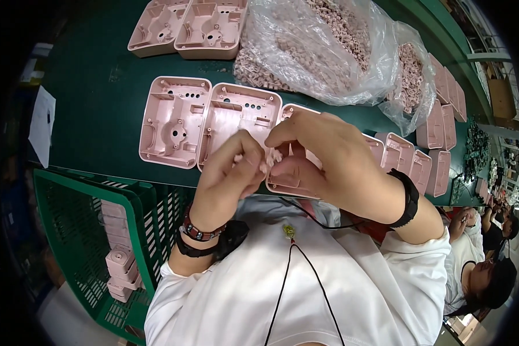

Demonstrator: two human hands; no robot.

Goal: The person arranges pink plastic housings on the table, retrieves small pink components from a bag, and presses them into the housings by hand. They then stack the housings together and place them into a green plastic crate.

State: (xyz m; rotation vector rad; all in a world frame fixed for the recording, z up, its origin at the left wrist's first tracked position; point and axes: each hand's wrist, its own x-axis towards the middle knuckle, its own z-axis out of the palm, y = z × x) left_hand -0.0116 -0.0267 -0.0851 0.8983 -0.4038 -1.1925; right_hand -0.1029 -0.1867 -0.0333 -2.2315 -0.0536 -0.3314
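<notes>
The small pink piece (pixel 269 162) is pale, glossy plastic, only partly seen: little rounded nubs poke out between the fingertips of both hands, the rest hidden, so its full shape cannot be told. It sits pinched just above the near edge of the green table. Right beneath it lies the pink shell (pixel 291 173), a shallow plastic housing with raised walls, open side up, mostly covered by the hands; only its upper corner and a strip along its lower edge show. That shell is the 3rd in a row, touching or just beside the shell on its left.
</notes>
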